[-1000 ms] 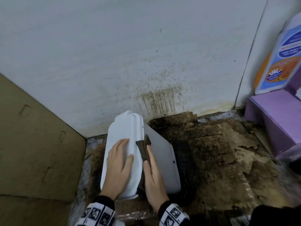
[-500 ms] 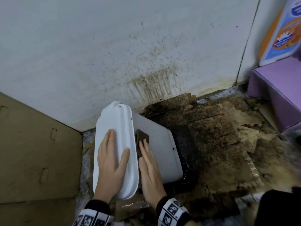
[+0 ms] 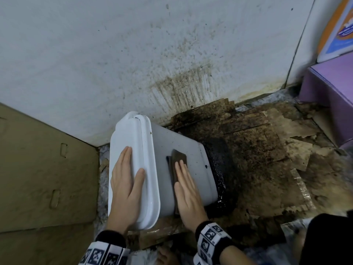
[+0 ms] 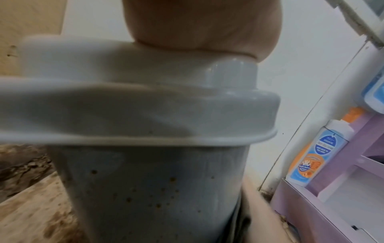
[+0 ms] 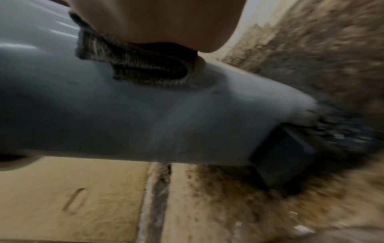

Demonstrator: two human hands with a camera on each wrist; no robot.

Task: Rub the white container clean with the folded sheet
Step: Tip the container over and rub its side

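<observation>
A white plastic bottle with an orange cap and an orange-and-blue label (image 4: 311, 152) stands on a lilac shelf unit (image 4: 353, 164) at the right. In the left wrist view, its label carries a dark blue badge with pale lettering and, lower down, a round blue emblem showing a white open hand; the words are too blurred to read for certain. In the head view only a cropped edge of that label shows. Black-and-white square code markers are printed on the bands (image 3: 212, 240) worn at the wrists of the left hand (image 3: 126, 190) and right hand (image 3: 188, 196).
</observation>
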